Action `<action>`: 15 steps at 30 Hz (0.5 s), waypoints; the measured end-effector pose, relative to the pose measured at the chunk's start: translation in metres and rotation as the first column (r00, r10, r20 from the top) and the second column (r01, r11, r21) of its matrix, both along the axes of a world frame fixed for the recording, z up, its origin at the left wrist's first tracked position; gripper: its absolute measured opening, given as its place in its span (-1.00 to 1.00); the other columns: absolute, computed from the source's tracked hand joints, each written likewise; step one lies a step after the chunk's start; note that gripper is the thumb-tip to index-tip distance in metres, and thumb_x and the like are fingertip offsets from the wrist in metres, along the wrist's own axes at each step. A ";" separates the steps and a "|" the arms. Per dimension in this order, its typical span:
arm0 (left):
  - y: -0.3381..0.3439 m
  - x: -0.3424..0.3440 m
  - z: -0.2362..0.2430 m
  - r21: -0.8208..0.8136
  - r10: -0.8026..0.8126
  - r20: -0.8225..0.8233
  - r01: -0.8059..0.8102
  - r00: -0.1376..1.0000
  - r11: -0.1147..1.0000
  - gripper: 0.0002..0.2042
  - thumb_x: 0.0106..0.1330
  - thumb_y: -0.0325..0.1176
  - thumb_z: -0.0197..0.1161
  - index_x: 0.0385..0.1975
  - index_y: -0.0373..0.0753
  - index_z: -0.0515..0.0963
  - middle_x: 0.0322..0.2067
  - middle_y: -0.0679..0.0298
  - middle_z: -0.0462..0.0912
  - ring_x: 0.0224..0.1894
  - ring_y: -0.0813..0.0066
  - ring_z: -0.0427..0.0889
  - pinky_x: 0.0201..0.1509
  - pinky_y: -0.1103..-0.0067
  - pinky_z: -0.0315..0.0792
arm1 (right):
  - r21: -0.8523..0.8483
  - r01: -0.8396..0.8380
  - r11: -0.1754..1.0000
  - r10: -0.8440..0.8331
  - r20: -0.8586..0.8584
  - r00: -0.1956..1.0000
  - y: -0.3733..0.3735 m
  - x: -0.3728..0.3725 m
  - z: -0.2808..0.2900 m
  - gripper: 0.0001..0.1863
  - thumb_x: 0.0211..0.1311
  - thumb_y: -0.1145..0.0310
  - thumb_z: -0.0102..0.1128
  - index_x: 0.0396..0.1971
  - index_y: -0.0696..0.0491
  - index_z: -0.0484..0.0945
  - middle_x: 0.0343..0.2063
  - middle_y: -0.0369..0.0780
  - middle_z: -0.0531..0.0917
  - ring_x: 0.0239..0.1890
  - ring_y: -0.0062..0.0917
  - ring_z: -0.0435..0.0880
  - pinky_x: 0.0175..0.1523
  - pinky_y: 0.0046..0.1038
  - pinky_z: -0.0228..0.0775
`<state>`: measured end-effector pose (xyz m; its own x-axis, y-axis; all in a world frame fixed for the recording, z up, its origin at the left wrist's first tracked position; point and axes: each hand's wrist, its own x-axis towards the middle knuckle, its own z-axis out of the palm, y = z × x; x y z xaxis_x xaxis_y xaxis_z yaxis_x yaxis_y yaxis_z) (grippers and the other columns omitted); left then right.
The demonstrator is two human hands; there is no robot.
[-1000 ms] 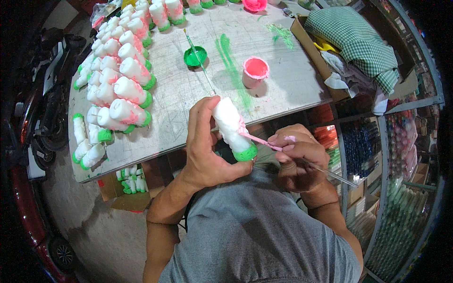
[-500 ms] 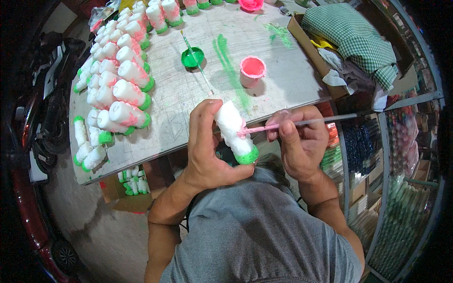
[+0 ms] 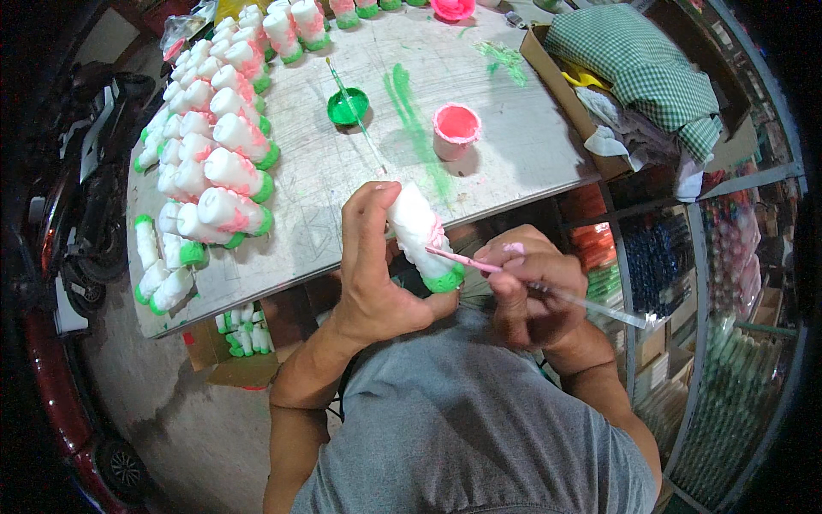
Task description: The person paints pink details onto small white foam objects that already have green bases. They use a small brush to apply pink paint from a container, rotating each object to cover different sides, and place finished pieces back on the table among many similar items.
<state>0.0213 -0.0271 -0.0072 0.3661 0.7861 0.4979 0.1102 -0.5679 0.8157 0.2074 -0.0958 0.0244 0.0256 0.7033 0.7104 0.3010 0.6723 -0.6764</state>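
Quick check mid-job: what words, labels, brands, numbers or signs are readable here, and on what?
None readable.
White-and-green candle in the left hand: no lettering visible.
Brush in the right hand: none visible.
Pink paint cup: none visible.
Shelf packs: too small and blurred to tell.

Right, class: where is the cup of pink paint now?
In the head view, the pink cup stands on the table, right of the green dish and left of the cardboard box.
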 end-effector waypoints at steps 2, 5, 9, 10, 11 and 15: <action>0.000 0.000 0.002 -0.002 0.002 -0.021 -0.002 1.000 1.000 0.04 -0.29 -0.46 0.56 0.38 -0.33 0.19 0.22 -0.08 0.27 0.26 -0.01 0.40 0.18 0.32 0.52 | -0.125 -0.008 0.992 -0.021 -0.229 0.973 0.000 -0.005 0.000 -0.85 0.41 0.52 0.26 -0.19 0.20 0.46 -0.26 -0.02 0.71 -0.31 -0.48 0.70 -0.17 -0.48 0.58; -0.002 -0.001 0.003 0.006 -0.001 -0.024 0.001 1.000 1.000 0.05 -0.30 -0.46 0.56 0.38 -0.32 0.19 0.22 -0.09 0.28 0.26 -0.01 0.40 0.18 0.31 0.52 | -0.268 -0.113 0.957 -0.042 -0.513 0.857 0.006 -0.007 -0.011 -0.84 0.44 0.49 0.23 -0.15 0.19 0.43 -0.27 -0.08 0.70 -0.33 -0.61 0.65 -0.18 -0.56 0.56; 0.000 -0.002 0.000 -0.003 -0.015 -0.008 0.015 1.000 1.000 0.06 -0.30 -0.45 0.56 0.38 -0.33 0.17 0.23 -0.08 0.27 0.26 -0.01 0.40 0.19 0.32 0.52 | -0.263 -0.021 0.965 -0.100 -0.437 0.894 0.012 0.000 -0.014 -0.83 0.45 0.49 0.21 -0.13 0.17 0.40 -0.25 -0.11 0.69 -0.35 -0.66 0.63 -0.21 -0.60 0.54; 0.001 -0.002 -0.001 -0.014 -0.015 -0.017 0.015 1.000 1.000 0.06 -0.30 -0.45 0.56 0.38 -0.33 0.17 0.23 -0.08 0.26 0.25 -0.01 0.40 0.20 0.32 0.52 | -0.225 -0.037 0.974 -0.072 -0.456 0.887 0.014 0.001 -0.014 -0.83 0.45 0.49 0.21 -0.14 0.17 0.39 -0.25 -0.11 0.68 -0.35 -0.65 0.62 -0.20 -0.59 0.54; 0.001 -0.002 0.000 -0.039 -0.029 -0.007 0.029 1.000 0.999 0.06 -0.29 -0.45 0.56 0.39 -0.33 0.16 0.23 -0.07 0.26 0.26 0.01 0.40 0.20 0.33 0.52 | -0.220 -0.059 0.974 -0.054 -0.477 0.877 0.013 0.000 -0.013 -0.83 0.45 0.49 0.21 -0.13 0.17 0.39 -0.25 -0.11 0.68 -0.35 -0.65 0.62 -0.20 -0.58 0.54; 0.001 -0.003 -0.001 -0.104 -0.105 0.016 0.106 0.994 0.989 0.11 -0.28 -0.49 0.58 0.42 -0.33 0.08 0.25 0.08 0.20 0.26 0.19 0.40 0.24 0.37 0.49 | -0.229 -0.077 0.970 -0.030 -0.431 0.902 0.010 0.001 -0.012 -0.82 0.46 0.49 0.20 -0.12 0.17 0.38 -0.25 -0.09 0.67 -0.33 -0.62 0.62 -0.17 -0.56 0.54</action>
<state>0.0184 -0.0261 -0.0082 0.4452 0.7913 0.4191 0.0456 -0.4875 0.8719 0.2084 -0.0853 0.0119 0.2711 0.8518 0.4484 -0.0672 0.4814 -0.8739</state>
